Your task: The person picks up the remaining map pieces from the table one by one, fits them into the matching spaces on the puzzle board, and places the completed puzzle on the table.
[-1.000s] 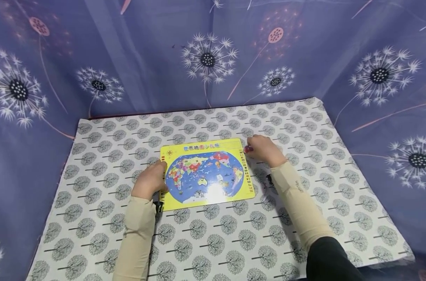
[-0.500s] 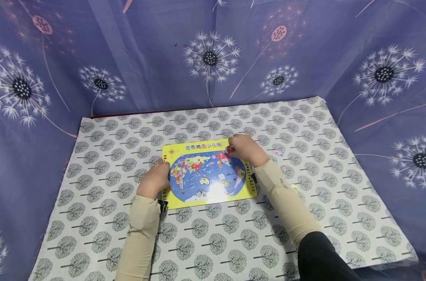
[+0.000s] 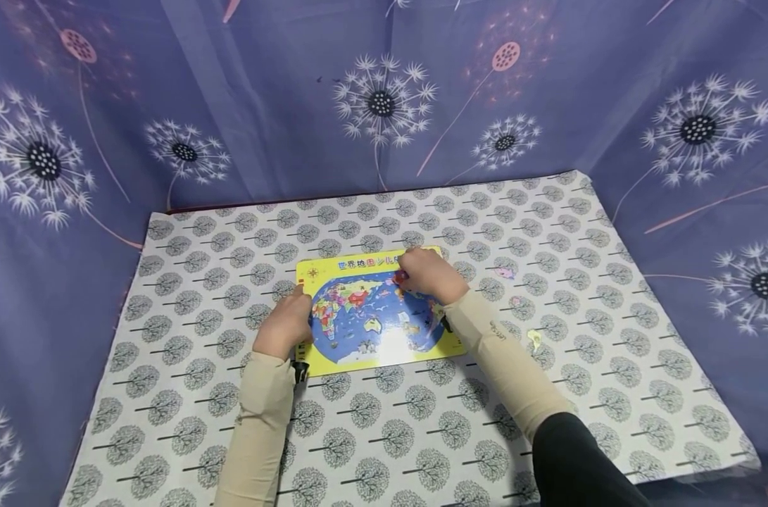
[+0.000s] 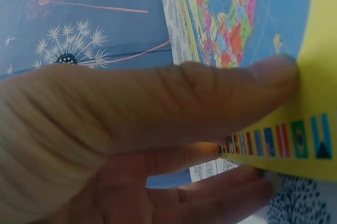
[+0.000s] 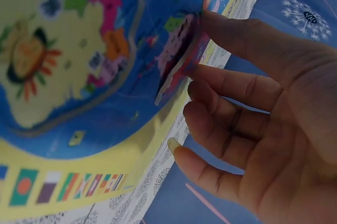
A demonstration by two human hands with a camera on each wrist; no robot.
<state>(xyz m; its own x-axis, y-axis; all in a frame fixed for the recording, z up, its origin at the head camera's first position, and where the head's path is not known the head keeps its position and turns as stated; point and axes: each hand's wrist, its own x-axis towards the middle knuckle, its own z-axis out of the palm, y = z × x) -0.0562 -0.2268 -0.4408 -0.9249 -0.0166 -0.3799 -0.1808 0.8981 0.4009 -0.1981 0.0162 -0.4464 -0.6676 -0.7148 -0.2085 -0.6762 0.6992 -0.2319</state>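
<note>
A world map puzzle board (image 3: 339,364) with a yellow border and a blue map lies on the cloth. My left hand (image 3: 284,324) grips its left edge. In the left wrist view the thumb (image 4: 221,92) lies across the yellow border, while the fingers are at the edge by a row of printed flags. Over the upper right of the map, my right hand (image 3: 434,273) pinches a small pink and red puzzle piece (image 5: 172,52) between thumb and forefinger. The piece is tilted close over the blue map, its far end hidden by the fingertips.
Right of the board, a pink puzzle piece (image 3: 504,272), a smaller pinkish piece (image 3: 515,301) and a yellow piece (image 3: 534,340) lie loose. A white cloth (image 3: 371,451) with tree prints covers the table. Blue dandelion curtains (image 3: 263,98) enclose its back and sides.
My right hand has moved left from beside the board's right edge to over the map, carrying the piece. Its arm has uncovered the loose pieces. The left hand keeps its grip.
</note>
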